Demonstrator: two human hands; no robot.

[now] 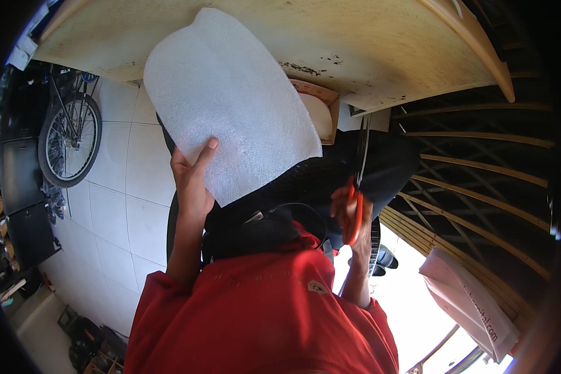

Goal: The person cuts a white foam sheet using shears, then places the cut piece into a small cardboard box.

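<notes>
A white, translucent sheet of foam or bubble wrap (230, 100) is held up in front of me, with one rounded end at the top. My left hand (195, 171) grips its lower left edge, thumb on the near face and the other fingers behind. To the right, my right hand (349, 209) is closed around the orange handles of a pair of scissors (363, 156). The blades point up and away, apart from the sheet, and look nearly closed. Behind the sheet's right edge, an open cardboard box (333, 103) with something white inside is partly hidden.
A worn, cream-coloured table (380, 43) spans the top. On the left, a bicycle wheel (71, 140) stands on a white tiled floor (109, 230). A slatted folding gate (480, 168) runs along the right, with a pale printed bag (467, 299) beside it.
</notes>
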